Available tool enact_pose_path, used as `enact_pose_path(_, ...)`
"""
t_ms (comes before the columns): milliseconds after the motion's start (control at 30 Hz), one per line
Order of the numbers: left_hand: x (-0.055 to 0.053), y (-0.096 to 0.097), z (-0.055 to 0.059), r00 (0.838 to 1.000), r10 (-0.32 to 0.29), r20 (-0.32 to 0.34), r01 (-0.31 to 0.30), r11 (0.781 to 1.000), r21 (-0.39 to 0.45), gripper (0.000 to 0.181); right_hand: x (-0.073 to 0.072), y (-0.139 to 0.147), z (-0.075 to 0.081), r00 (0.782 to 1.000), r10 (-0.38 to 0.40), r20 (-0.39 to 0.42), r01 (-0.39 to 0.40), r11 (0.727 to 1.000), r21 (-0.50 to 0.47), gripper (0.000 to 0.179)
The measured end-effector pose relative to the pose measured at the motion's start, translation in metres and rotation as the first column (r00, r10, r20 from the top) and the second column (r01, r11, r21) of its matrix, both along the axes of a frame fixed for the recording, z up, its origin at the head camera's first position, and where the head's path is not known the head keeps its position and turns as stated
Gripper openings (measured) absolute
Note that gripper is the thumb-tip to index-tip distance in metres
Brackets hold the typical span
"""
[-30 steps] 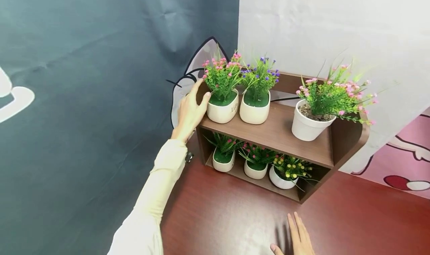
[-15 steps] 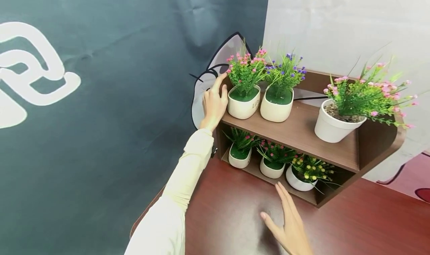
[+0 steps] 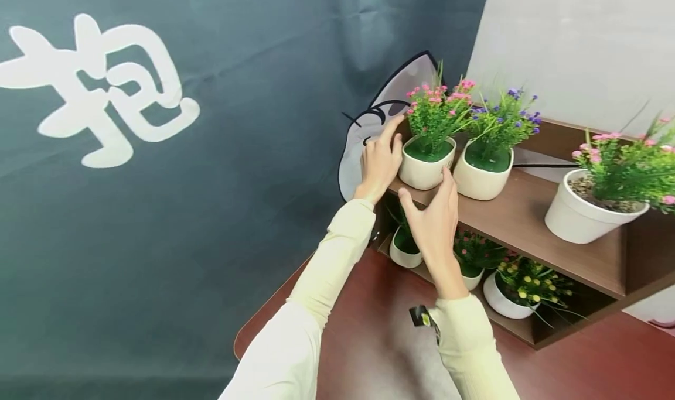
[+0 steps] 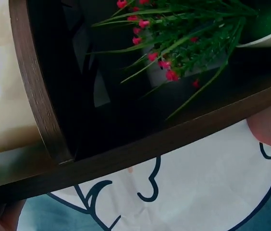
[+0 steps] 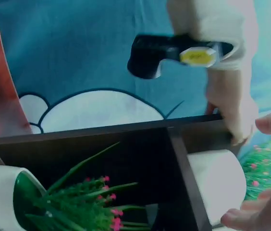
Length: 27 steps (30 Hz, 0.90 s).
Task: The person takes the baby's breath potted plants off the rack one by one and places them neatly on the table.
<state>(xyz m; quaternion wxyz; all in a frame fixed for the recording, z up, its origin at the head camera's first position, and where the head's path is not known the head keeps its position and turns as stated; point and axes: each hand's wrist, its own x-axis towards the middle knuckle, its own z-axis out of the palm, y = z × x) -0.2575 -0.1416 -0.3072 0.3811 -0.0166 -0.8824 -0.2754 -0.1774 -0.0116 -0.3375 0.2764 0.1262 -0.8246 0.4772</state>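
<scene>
Brown shelf [image 3: 527,207], pink-flowered pot [image 3: 422,174] upright, blooms [image 3: 435,98] upward

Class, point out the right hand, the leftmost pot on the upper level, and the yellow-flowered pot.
Right hand [image 3: 436,223]: head view, back of the hand.
Leftmost upper pot [image 3: 420,174]: head view, pale front wall.
Yellow-flowered pot [image 3: 505,304]: head view, white outer wall.

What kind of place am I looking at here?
Probably a staged indoor display corner: a small brown shelf filled with potted flowers stands on a reddish table, beside a creased dark backdrop printed with white lettering.
</scene>
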Motion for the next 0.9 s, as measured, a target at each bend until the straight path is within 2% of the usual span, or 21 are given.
enact_pose_path(100,-0.001,0.004,0.002,1.0,0.03,-0.005,-0.03,1.0,-0.006,0.036,-0.02,-0.014,0.003,0.997,-0.077,0.014,0.077,0.997,0.022,0.083)
enact_pose_path(200,0.002,0.0,0.001,0.997,0.073,-0.015,-0.073,0.997,0.0,0.036,-0.034,-0.03,0.004,0.994,-0.107,0.025,0.106,0.994,0.037,0.087)
enact_pose_path(333,0.003,0.002,0.0,1.0,0.02,-0.008,-0.019,1.0,0.011,0.037,-0.046,-0.036,0.005,0.979,-0.194,0.061,0.19,0.98,0.063,0.081)
enact_pose_path(433,0.002,0.009,0.0,1.0,-0.016,-0.008,0.016,1.0,0.012,0.037,-0.053,-0.031,0.003,0.96,-0.274,0.056,0.27,0.96,0.066,0.064)
enact_pose_path(600,0.004,0.014,-0.004,1.0,0.016,-0.003,-0.016,1.0,0.024,0.036,-0.052,-0.026,-0.003,0.955,-0.296,0.03,0.294,0.954,0.05,0.041)
enact_pose_path(767,0.004,0.013,-0.007,1.0,0.015,-0.015,-0.015,0.999,0.031,0.035,-0.042,-0.02,-0.007,0.963,-0.267,-0.017,0.268,0.963,0.012,0.038)
enact_pose_path(900,0.001,0.009,-0.005,0.999,0.012,-0.038,-0.011,0.999,0.038,0.036,-0.03,-0.011,-0.008,0.975,-0.213,-0.061,0.211,0.977,-0.027,0.041)
